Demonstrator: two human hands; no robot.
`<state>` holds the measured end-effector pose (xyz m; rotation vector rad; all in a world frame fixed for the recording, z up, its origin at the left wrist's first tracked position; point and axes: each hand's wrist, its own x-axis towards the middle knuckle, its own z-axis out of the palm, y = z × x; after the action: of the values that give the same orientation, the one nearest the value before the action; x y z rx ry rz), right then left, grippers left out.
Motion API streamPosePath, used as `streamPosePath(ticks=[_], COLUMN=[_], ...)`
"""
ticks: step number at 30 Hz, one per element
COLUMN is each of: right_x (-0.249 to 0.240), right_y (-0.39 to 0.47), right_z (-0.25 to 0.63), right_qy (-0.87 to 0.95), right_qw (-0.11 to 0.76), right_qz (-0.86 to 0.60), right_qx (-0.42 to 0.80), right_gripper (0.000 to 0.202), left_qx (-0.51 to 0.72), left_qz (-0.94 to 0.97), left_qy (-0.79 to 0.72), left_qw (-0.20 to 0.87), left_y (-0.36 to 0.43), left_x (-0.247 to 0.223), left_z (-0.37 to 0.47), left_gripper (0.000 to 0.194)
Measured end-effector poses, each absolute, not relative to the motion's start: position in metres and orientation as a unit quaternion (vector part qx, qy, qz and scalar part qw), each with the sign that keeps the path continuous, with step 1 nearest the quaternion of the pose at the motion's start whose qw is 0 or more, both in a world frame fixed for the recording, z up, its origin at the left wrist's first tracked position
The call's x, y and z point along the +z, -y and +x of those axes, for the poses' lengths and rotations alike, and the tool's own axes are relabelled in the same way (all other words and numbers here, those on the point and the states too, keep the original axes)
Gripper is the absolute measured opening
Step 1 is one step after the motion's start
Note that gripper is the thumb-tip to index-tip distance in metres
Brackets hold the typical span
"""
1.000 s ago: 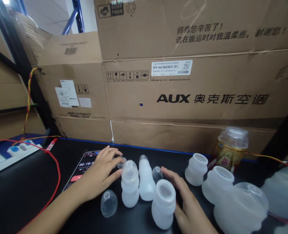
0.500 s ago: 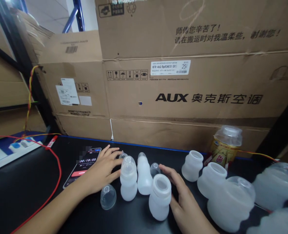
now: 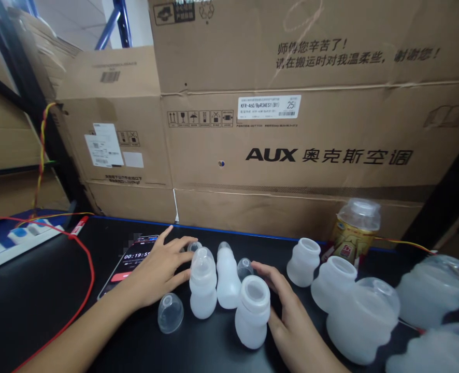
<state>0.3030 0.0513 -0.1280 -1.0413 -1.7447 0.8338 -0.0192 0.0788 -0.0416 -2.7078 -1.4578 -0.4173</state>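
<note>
At the far left a white power strip [image 3: 4, 241] lies at the edge of the black desk [image 3: 39, 305], and a red wire [image 3: 82, 290] curves from it across the dark top. Next comes a phone [image 3: 130, 261] lying flat with its timer screen lit. The left hand [image 3: 157, 272] rests over the phone's right edge, fingers spread and flat, its fingertips touching the side of a capped bottle [image 3: 203, 285] that stands upright; it grips nothing. Just in front of that hand a clear dome cap [image 3: 170, 313] sits on the desk. Beside the capped bottle stands a second white bottle [image 3: 227, 277], with a small clear cap [image 3: 245, 268] just behind. The right hand [image 3: 291, 321] lies open, palm against the side of an open bottle [image 3: 253, 312] that stands upright nearest the camera; the fingers curve loosely round it without closing. Further right stand more open white bottles [image 3: 302, 261], some blurred, and a yellow jar [image 3: 354, 233] with a clear lid. Cardboard boxes [image 3: 291, 129] wall in the back of the desk.
</note>
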Motion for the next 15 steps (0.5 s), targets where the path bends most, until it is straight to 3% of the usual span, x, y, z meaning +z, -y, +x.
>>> streamPosePath(ticks=[15], right_x=[-0.129], right_y=[-0.050], right_z=[0.304], right_qy=[0.697], right_qw=[0.467], right_qz=[-0.424], right_qx=[0.341], right_gripper=[0.047], left_qx=[-0.163], left_qz=[-0.855], left_qy=[0.492], left_qw=[0.034], left_y=[-0.076], left_x=[-0.031], left_z=[-0.031], left_gripper=[0.030])
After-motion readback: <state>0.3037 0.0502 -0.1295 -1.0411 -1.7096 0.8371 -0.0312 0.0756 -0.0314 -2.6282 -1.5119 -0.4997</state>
